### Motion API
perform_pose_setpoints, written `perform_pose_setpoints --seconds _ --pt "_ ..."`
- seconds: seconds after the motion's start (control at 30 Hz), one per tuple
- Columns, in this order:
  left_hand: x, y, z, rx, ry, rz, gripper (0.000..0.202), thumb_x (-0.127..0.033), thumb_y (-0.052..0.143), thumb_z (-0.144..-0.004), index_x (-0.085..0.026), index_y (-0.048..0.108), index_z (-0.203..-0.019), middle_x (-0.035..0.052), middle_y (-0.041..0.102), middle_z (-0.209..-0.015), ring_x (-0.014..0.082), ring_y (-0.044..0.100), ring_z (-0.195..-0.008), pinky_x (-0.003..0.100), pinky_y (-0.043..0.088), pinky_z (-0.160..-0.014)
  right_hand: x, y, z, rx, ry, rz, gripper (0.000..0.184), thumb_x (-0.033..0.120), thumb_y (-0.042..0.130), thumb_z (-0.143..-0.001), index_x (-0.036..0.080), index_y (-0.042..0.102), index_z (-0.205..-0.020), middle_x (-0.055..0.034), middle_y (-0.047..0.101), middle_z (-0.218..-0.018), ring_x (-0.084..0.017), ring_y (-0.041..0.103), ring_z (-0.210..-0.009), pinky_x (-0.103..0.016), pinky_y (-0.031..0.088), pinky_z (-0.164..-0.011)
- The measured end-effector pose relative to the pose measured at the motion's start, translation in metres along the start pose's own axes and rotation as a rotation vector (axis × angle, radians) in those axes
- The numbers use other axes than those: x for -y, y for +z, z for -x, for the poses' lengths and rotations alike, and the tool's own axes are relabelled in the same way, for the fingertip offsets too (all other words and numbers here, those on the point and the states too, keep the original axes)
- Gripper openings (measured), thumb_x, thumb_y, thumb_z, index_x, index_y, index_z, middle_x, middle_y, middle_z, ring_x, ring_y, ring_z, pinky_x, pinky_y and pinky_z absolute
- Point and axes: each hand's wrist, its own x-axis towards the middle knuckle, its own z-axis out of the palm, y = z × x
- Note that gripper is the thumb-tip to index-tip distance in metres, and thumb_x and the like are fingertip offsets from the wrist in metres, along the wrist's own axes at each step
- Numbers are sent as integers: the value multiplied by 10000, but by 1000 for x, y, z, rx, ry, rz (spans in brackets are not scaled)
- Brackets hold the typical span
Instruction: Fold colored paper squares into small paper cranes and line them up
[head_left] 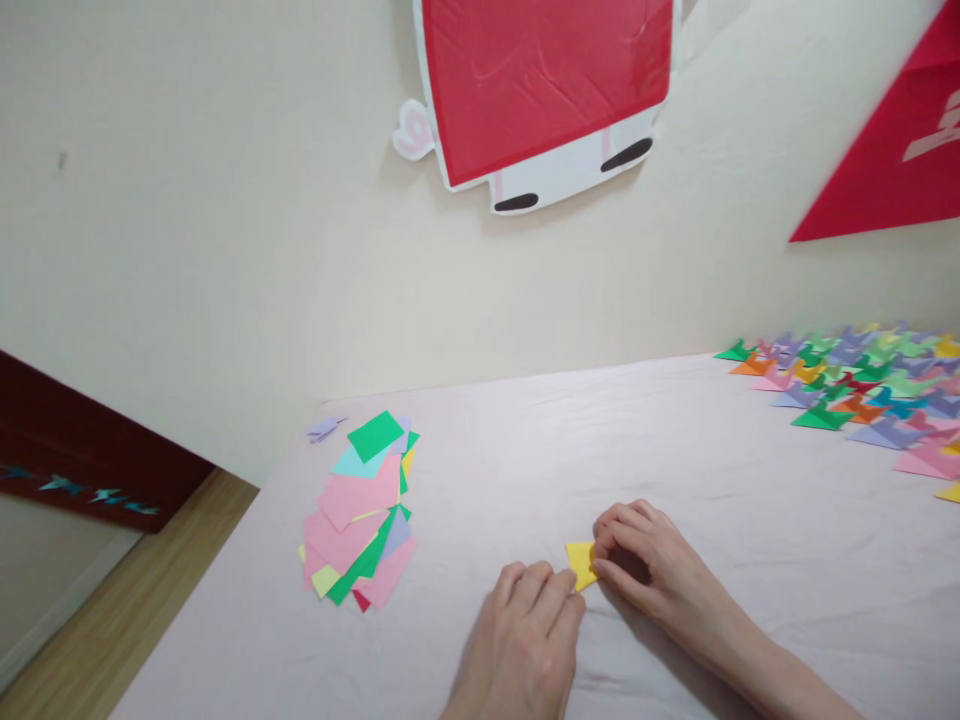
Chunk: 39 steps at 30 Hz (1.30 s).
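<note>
I hold a yellow paper [579, 563] down on the table [750, 600], near me and in the middle. My left hand [525, 635] pinches its near corner with curled fingers. My right hand [649, 560] is curled over its right side and grips it there. It hides part of the paper, so I cannot see the whole fold.

The table top looks soft and wrinkly. I think the paper could slip if I press more on one side, and then the fold would come out crooked. If I push too hard, the corner might crumple or tear.

The pile of paper squares [360, 520] lies just to the left. My left arm could bump it and scatter it. The folded paper shapes [862, 395] sit far right, well apart from my hands.
</note>
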Motion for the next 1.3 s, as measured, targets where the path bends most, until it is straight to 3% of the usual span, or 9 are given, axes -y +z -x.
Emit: perform_pose_setpoints --seconds 0.17,0.5,1.1,1.3 --pt "-4 -2 -3 8 37 -71 279 -149 454 -948 -170 581 -1196 67 658 -1046 225 559 -939 365 421 -832 -2 2 0 6 10 -1 134 147 558 -844 226 584 -739 -28 649 -843 -215 544 -845 -371 426 -770" --pt "-3 -1 -6 -84 48 -89 292 -152 411 -967 -141 617 -1173 38 662 -1020 215 531 -974 352 409 -872 -2 1 0 26 12 -9 135 144 547 -861 219 569 -751 -25 632 -840 -216 532 -845 -374 407 -767" --pt "-5 5 1 37 58 -212 337 -188 433 -968 -144 589 -1263 53 651 -1134 217 512 -1034 354 402 -918 1 3 -1 38 24 30 136 141 526 -877 211 564 -767 -28 627 -846 -214 514 -829 -376 379 -757" --pt "-9 1 -2 23 33 -199 319 -175 448 -956 -139 602 -1233 34 658 -1058 220 522 -983 364 406 -897 1 3 0 30 54 1 95 138 513 -857 219 560 -844 -28 624 -887 -221 514 -857 -382 373 -772"
